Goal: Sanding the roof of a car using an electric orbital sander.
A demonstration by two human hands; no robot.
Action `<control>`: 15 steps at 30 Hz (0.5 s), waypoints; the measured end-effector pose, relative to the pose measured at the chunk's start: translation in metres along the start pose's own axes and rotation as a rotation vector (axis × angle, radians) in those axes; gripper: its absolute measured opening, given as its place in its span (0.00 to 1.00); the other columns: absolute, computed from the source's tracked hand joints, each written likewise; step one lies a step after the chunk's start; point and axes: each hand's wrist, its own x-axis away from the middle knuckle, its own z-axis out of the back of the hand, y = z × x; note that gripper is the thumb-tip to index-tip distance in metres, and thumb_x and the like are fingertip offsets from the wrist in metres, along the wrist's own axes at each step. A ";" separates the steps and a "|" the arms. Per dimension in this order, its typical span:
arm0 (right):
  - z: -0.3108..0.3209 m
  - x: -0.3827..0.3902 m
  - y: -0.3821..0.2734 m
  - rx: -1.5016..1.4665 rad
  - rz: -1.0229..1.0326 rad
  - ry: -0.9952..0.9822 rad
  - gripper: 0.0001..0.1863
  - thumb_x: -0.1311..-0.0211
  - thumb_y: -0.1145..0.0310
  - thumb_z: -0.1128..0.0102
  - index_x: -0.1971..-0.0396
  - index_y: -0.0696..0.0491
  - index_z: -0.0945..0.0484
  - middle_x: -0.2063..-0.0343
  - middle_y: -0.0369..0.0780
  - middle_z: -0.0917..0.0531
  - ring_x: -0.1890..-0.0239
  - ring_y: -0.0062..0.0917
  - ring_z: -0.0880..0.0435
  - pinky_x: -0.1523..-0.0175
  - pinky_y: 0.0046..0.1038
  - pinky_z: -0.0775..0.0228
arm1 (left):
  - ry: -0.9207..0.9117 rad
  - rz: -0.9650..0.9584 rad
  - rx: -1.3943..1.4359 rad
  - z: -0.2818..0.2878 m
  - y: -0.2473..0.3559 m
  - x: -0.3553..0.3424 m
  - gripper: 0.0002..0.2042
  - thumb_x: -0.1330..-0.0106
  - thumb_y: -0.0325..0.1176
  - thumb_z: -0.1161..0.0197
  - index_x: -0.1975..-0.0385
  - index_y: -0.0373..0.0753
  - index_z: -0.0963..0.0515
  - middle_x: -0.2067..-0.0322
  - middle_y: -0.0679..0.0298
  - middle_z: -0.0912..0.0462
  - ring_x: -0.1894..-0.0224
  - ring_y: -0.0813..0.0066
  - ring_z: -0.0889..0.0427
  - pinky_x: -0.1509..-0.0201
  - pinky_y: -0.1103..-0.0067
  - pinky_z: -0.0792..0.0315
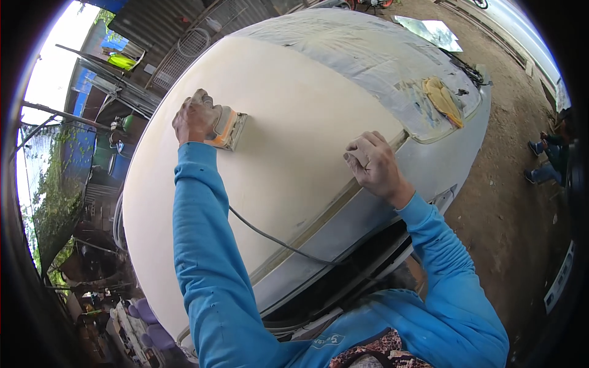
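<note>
My left hand (195,118) is wrapped round an orange and grey power sander (228,130), pressed flat on the cream, matt car roof (282,104). A thin grey cord (261,230) comes out from beside my left sleeve and runs across the roof and over its near edge. My right hand (373,161) is closed in a dusty fist at the roof's right side, close to the dark groove (325,211) along the edge. Its curled fingers hide whatever may be inside. Blue sleeves cover both my forearms.
Plastic film (343,52) covers the glass beyond the roof. A yellow glove or cloth (442,101) lies on it. A reflective sheet (432,32) is on the dirt ground. Another person (549,156) is at far right. Metal bars and clutter (119,92) stand at left.
</note>
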 end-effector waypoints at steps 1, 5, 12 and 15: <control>-0.002 -0.009 0.002 -0.022 -0.003 -0.014 0.05 0.43 0.73 0.32 0.67 0.55 0.19 0.67 0.42 0.19 0.60 0.41 0.21 0.50 0.39 0.28 | -0.009 0.022 -0.020 -0.004 -0.022 -0.004 0.24 0.42 0.49 0.34 0.45 0.51 0.20 0.49 0.59 0.16 0.44 0.57 0.17 0.39 0.64 0.24; -0.016 -0.046 0.012 -0.025 0.003 -0.026 0.06 0.42 0.72 0.33 0.66 0.56 0.19 0.64 0.43 0.19 0.57 0.40 0.22 0.49 0.39 0.28 | -0.039 0.149 -0.101 -0.011 -0.117 -0.001 0.26 0.41 0.52 0.34 0.45 0.49 0.22 0.46 0.55 0.17 0.43 0.53 0.18 0.38 0.61 0.25; -0.064 -0.114 0.020 0.006 0.114 -0.223 0.15 0.40 0.67 0.32 0.55 0.57 0.18 0.56 0.44 0.19 0.48 0.41 0.21 0.39 0.38 0.28 | -0.056 0.374 -0.236 -0.012 -0.271 0.073 0.24 0.41 0.52 0.34 0.49 0.45 0.22 0.50 0.53 0.15 0.44 0.50 0.18 0.40 0.60 0.24; -0.079 -0.120 0.026 0.016 0.109 -0.225 0.19 0.37 0.63 0.33 0.49 0.57 0.19 0.49 0.45 0.21 0.42 0.42 0.24 0.33 0.39 0.32 | -0.163 0.312 -0.462 -0.004 -0.321 0.118 0.25 0.39 0.52 0.36 0.44 0.47 0.21 0.47 0.55 0.16 0.42 0.51 0.18 0.37 0.60 0.26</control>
